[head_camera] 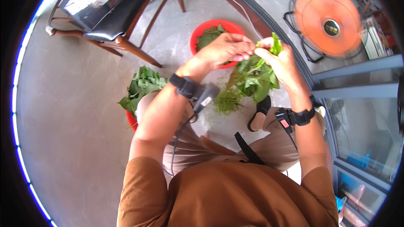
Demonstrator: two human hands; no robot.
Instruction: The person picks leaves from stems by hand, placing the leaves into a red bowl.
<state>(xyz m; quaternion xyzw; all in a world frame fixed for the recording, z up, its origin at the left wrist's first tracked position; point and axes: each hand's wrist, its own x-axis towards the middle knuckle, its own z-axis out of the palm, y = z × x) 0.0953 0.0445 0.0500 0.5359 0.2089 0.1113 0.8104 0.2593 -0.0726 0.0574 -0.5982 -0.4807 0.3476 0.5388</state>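
Observation:
My right hand [279, 58] is closed around several green leafy stems [276, 45], whose broad leaves hang below it. Its thumb and fingertips meet those of my left hand [232, 49], which pinches at the stem ends; whether a thin strand lies between the fingers is too small to tell. Beneath my left hand, a round red plastic basin [197, 33] holds green leaves [210, 37]. On the floor between my feet lies a pile of thin green stem strips [228, 101]. More large leaves [145, 83] fill a second red container [132, 120] beside my left knee.
A wooden chair with a black seat [109, 22] stands at the upper left. An orange floor fan [328, 22] stands at the upper right, beyond a dark door track [268, 9]. Grey-framed glass panels [363, 126] are close on my right. A white cable [240, 4] runs along the floor.

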